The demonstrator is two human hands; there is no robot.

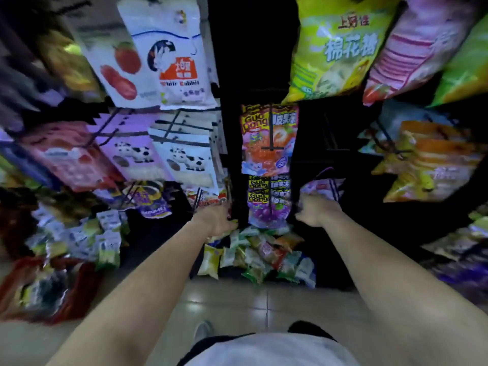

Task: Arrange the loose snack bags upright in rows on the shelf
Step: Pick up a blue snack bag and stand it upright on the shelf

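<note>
The shop is dim, and the shiny pale tiled floor (237, 299) shows small spots of light. Racks full of snacks stand all around the person. Right ahead, a low dark shelf (330, 276) sits close to the floor. On it lies a heap of small crinkly snack bags (258, 252), green, yellow, white and orange, all tipped over and on top of each other. Above the heap, a flat orange jelly bag (269, 138) hangs on a thin black wire hook, with a smooth purple grape bag (266, 210) lower down. To the left hang two soft white bags with black-and-white cows (184, 159). High up are a big white bag with red shapes (163, 54) and a puffy yellow-green bag (338, 48). Both bare arms reach forward. The left hand (216, 220) is beside the tall black post (235, 154), just above the heap; I cannot tell how its grip is. The right hand (315, 211) has its grip on the bottom of a pale purple and white plastic bag (323, 187).
</note>
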